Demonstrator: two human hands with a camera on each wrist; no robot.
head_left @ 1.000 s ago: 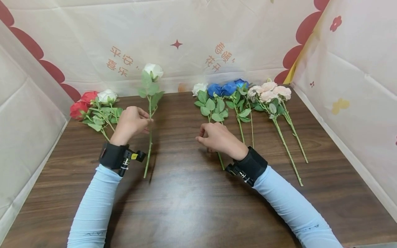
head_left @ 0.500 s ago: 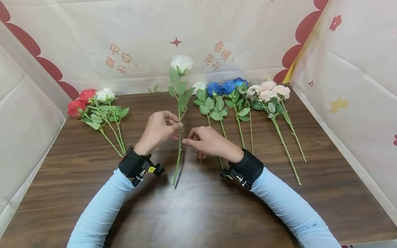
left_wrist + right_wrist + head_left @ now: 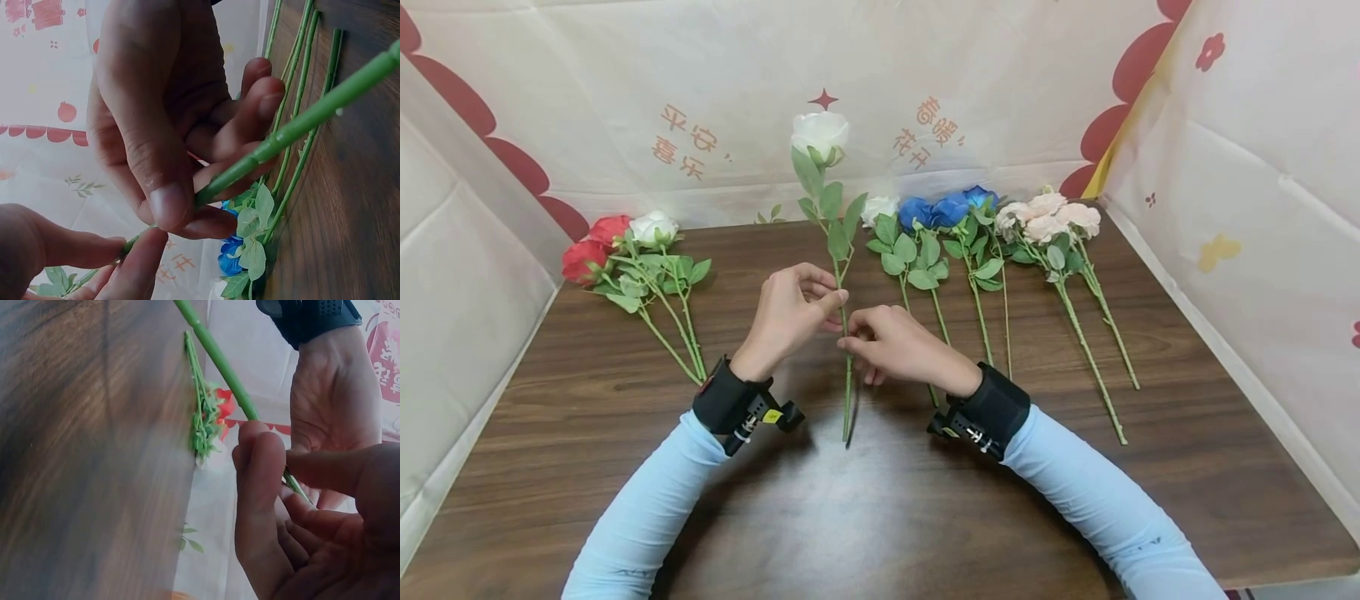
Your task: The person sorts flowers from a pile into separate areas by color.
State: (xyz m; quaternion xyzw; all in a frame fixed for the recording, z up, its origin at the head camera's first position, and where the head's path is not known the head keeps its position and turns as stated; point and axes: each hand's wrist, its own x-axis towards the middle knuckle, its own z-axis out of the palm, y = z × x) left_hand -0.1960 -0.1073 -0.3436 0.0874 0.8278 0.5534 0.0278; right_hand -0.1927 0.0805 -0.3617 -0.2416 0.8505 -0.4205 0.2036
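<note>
A white rose (image 3: 820, 137) stands nearly upright over the middle of the table, its green stem (image 3: 300, 122) running down between both hands. My left hand (image 3: 793, 312) pinches this stem below the leaves, between thumb and fingers. Just lower, my right hand (image 3: 895, 342) also pinches it, thumb against forefinger, as the right wrist view shows. The stem's bottom end hangs free below the right hand. Near the right hand lie another white rose (image 3: 880, 210) and several blue roses (image 3: 951, 210), their stems partly hidden behind it.
To the left lie red roses (image 3: 587, 260) and a white rose (image 3: 655, 227) with crossing stems. Pale pink flowers (image 3: 1048, 218) lie at the back right, stems pointing toward me. A printed cloth (image 3: 865, 50) walls off the back and sides of the brown table (image 3: 865, 517).
My left hand has carried the white rose rightward from beside the red roses to the middle. My right hand has moved slightly left and taken hold of its lower stem.
</note>
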